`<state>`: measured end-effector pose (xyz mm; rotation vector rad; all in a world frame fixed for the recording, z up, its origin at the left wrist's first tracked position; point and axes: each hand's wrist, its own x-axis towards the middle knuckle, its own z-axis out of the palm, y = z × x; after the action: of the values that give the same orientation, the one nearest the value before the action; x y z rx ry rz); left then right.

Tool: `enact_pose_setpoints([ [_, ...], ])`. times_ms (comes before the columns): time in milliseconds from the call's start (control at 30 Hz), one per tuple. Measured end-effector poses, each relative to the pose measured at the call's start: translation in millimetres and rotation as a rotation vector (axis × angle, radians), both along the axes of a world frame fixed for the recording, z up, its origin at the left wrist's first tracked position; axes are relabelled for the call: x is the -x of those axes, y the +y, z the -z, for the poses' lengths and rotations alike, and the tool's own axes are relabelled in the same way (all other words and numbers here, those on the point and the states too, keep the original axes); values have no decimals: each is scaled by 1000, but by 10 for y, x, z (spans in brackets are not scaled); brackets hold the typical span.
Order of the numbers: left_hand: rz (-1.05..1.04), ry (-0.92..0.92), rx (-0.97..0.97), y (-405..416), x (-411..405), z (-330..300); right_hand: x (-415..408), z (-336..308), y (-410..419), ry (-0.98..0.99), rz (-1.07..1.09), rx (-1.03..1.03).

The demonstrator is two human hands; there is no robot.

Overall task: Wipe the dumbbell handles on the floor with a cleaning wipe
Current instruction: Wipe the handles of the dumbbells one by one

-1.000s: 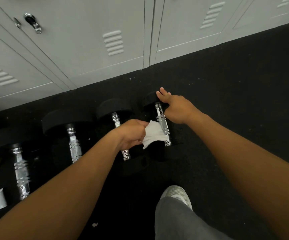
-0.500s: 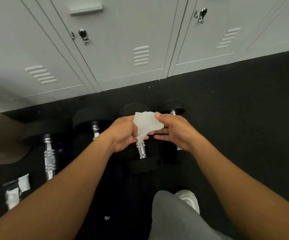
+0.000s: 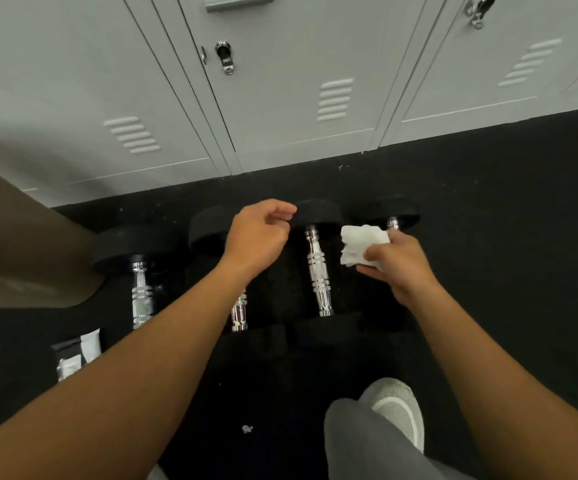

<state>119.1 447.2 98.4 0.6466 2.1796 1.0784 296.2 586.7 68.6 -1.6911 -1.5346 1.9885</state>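
four dumbbells, one wipe, two hands

Hands over a row of dumbbells on a black floor beside grey lockers.

The right hand pinches a crumpled white wipe just right of one chrome handle; the left hand, loosely curled and empty, hovers at the black weight head of that dumbbell. Four dumbbells lie side by side, handles pointing at the lockers. A grey shoe and a small packet are on the floor.
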Motion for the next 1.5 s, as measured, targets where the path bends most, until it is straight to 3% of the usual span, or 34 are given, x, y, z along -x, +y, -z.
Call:
enact_pose_setpoints([
  [100, 147, 246, -53, 191, -21, 197, -26, 53, 1, -112, -55, -35],
  [300, 234, 302, 67, 313, -57, 509, 280, 273, -126, -175, -125, 66],
  [467, 196, 245, 52, 353, 1, 491, 527, 232, -290, -174, -207, 36],
  [733, 149, 159, 76, 385, 93, 451, 492, 161, -669, -285, -532, -247],
  [967, 158, 156, 73, 396, 96, 395, 783, 192, -512, -303, -585, -280],
  [1167, 159, 175, 91, 367, 129, 385, 604, 124, -761, -388, -777, -362],
  [1367, 165, 180, 94, 399, 93, 383, 785, 166, -549, -361, -644, -268],
  [1500, 168, 181, 98, 420, 81, 380, 774, 173, -515, -370, -675, -295],
])
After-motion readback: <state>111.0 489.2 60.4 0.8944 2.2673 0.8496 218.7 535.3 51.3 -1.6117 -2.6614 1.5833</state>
